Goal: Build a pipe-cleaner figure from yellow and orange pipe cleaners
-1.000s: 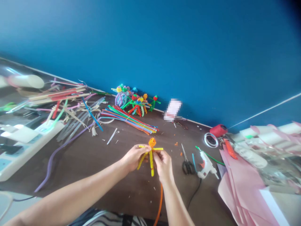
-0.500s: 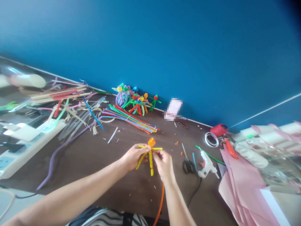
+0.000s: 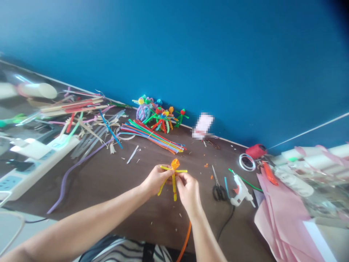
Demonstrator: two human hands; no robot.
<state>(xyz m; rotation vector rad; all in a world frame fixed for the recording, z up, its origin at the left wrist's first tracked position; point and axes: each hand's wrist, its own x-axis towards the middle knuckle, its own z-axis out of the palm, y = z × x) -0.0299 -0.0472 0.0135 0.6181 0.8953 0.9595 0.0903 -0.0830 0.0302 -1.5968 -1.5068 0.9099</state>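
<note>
Between my two hands, above the brown table, is a pipe cleaner figure [image 3: 175, 186] with an orange wound head, yellow arms spread sideways and yellow legs hanging down. My left hand [image 3: 158, 179] pinches its body from the left, just under one arm. From the other side, the thumb and fingers of my right hand [image 3: 188, 187] are closed at the body below the other arm. An orange pipe cleaner [image 3: 185, 240] hangs below my right wrist toward the table's front edge; its upper end is hidden by the hand.
A bundle of coloured pipe cleaners [image 3: 154, 136] lies beyond my hands, with several finished figures [image 3: 163, 113] behind it. To the right are scissors [image 3: 219, 191], a glue gun [image 3: 241, 191] and pink sheets [image 3: 283, 214]. A power strip [image 3: 40, 165] stands at left.
The view has shifted slightly, so the table things appear a little farther right. Both hands keep their hold on the figure, and my right-hand fingers have moved slightly closer to its body.
</note>
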